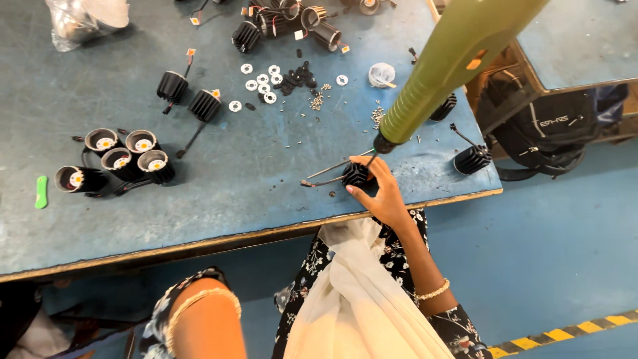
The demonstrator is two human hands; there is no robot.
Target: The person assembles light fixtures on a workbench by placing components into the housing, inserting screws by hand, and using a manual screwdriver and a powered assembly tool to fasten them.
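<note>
A small black ribbed metal heat-sink housing [355, 174] sits near the front edge of the worn blue-grey worktable [219, 179], thin wires trailing left; the right hand [381, 193] pinches it with its fingertips; a green hanging power screwdriver [446, 66] presses its tip on top; the left hand is out of view, only its forearm showing; four assembled black cans with white centres [123, 156] cluster far left; white washers [262, 83] lie beyond.

A worn blue counter [199, 193] with a wooden front edge is filling most of the view, standing on a smooth blue floor [551, 239]. A yellow-and-black striped line [565, 330] is crossing the floor beyond the counter's right corner, where a second counter [585, 40] is sheltering a dark backpack [551, 133].
</note>
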